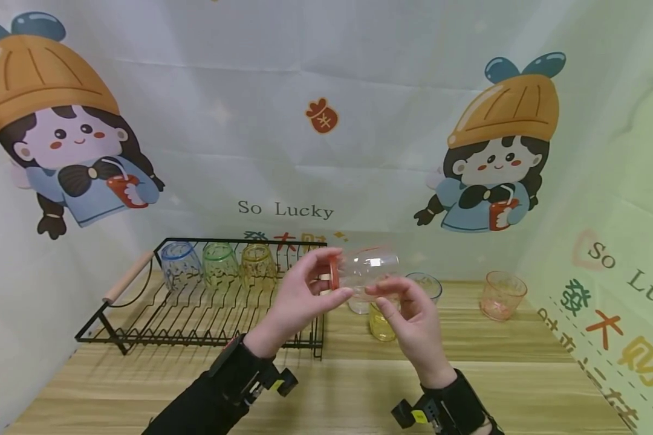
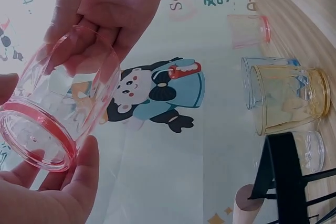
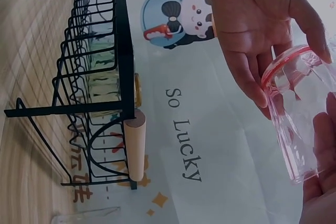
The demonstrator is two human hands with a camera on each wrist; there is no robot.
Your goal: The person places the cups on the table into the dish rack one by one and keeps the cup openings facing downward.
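Note:
A clear drinking glass [image 1: 369, 272] with a pinkish-red tint lies on its side in the air between both hands, above the table. Its thick red end points left in the head view. My left hand [image 1: 299, 293] grips that red end, thumb below and fingers above. At the opposite, paler end, my right hand [image 1: 416, 320] holds the glass with curled fingers and thumb. The left wrist view shows the red ring [image 2: 44, 124] close up, with left fingertips [image 2: 86, 156] against it. Part of the right fingers shows through the glass wall.
At left stands a black wire dish rack [image 1: 196, 338] with a wooden handle [image 1: 127, 278], holding blue [image 1: 181, 266], green [image 1: 220, 266] and yellow [image 1: 258, 266] glasses. Behind the hands are a yellow glass [image 1: 382, 326], a blue-rimmed glass [image 1: 427, 284] and a clear one [image 1: 358, 307]. A pink glass [image 1: 502, 296] stands right.

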